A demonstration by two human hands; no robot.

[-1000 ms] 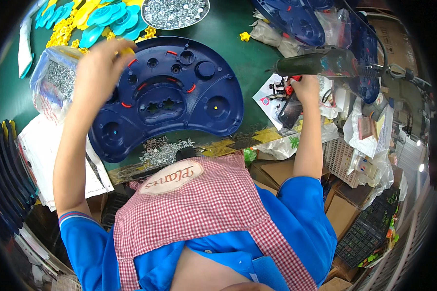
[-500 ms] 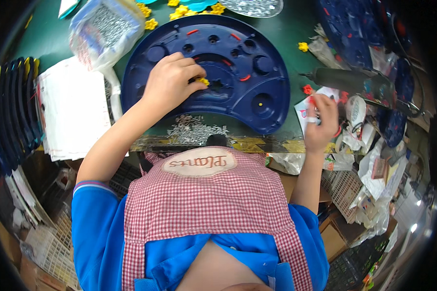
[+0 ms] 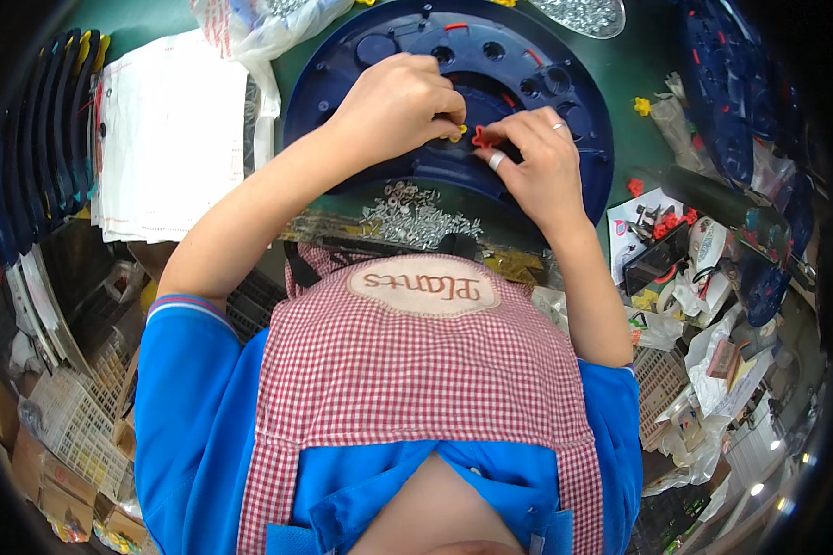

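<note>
Before me on the green table lies a dark blue curved plastic panel with round holes and small red strips. Over its middle, my left hand pinches a small yellow star-shaped plastic piece, mostly hidden by the fingers. Close to its right, my right hand holds a small red star-shaped plastic piece between thumb and fingers, with a ring on one finger. The two pieces are a short gap apart. A pile of small silver screws lies between the panel and the table's near edge.
A stack of white paper and a row of upright dark blue panels stand at left. A dark power screwdriver, red pieces and a phone lie at right. A dish of screws sits at the back.
My right hand has moved left from the red pieces beside the screwdriver to the panel, bringing a red piece. My left hand keeps its yellow piece. The whole view has shifted.
</note>
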